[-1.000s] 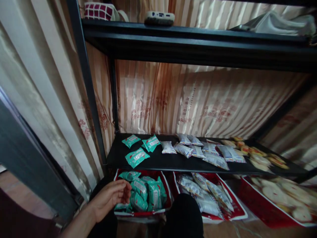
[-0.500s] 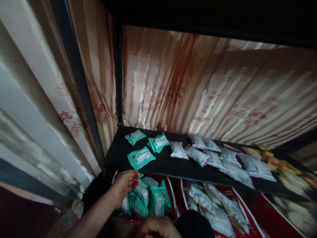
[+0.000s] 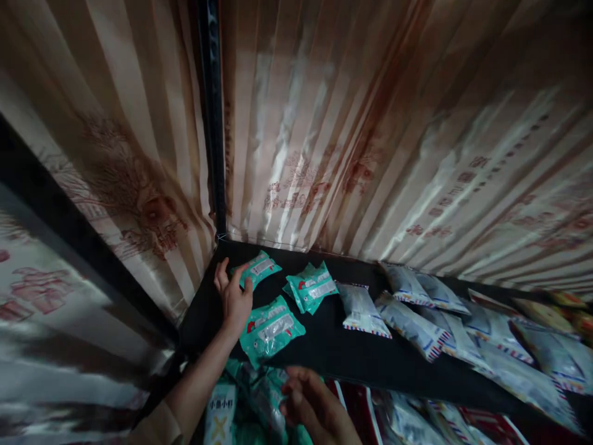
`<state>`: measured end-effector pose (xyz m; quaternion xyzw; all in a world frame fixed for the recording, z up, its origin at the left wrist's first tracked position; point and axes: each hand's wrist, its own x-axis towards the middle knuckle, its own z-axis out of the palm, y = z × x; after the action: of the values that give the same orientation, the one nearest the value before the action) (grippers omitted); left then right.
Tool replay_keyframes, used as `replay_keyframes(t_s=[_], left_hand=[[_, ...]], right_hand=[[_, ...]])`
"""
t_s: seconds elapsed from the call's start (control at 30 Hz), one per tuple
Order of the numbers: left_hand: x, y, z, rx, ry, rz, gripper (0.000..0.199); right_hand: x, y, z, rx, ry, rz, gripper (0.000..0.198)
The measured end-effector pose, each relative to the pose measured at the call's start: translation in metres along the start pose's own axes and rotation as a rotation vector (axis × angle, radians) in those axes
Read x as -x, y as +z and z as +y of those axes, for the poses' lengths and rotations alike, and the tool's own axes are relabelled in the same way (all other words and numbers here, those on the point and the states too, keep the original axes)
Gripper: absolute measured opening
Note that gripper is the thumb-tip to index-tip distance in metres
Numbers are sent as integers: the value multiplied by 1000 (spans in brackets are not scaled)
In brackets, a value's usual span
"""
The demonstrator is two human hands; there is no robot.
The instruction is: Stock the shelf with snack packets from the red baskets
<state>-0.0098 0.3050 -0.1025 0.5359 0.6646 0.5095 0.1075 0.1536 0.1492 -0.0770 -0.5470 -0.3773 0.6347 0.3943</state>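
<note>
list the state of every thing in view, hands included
Left hand: open, at the rear green packet, contact unclear
Right hand: fingers part-curled, blurred, nothing visibly held
Upper green packets: puffed, lying on the black shelf
Upper white packets: puffed, lying down, some overlapping
Lower green packets: heaped, partly hidden
Lower white packets: cut off by picture edge
Striped curtain: hanging in folds

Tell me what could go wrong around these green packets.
The left hand is at the back-left green packet; its wrist might nudge the front green packet toward the edge of the shelf. The right hand, near the lower green packets, could disturb that pile.
</note>
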Motion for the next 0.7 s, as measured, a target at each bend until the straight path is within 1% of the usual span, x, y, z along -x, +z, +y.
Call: replay_keyframes(t_s=[0.07,0.1,0.17,0.23,0.33,0.4,0.47,0.6,0.7], left_hand=[[-5,9,-2,-86,125,-21,24],[-7,13,-3,-120,174,-31,24],[-8,19,-6,-172,255,-67,28],[-8,22,-8,-216,314,-118,35],[-7,26,-14,-282,361,-223,46],[-6,28,-19,-323,366,-296,53],[-5,31,-26,-359,345,-333,61],[-8,36,-38,-372,258,-330,65],[-14,36,-40,-260,177,-302,63]], right_hand=[[-24,2,-17,27,-40,-62,45],[-37,5,-24,25,-68,-62,46],[-65,12,-37,-21,-107,-8,50],[-94,21,-46,-80,-112,75,57],[-134,32,-53,-142,-118,190,70],[-155,38,-55,-154,-105,249,73],[-169,44,-57,-168,-88,281,71],[-187,51,-59,-208,-80,292,63],[-196,54,-57,-218,-99,308,60]])
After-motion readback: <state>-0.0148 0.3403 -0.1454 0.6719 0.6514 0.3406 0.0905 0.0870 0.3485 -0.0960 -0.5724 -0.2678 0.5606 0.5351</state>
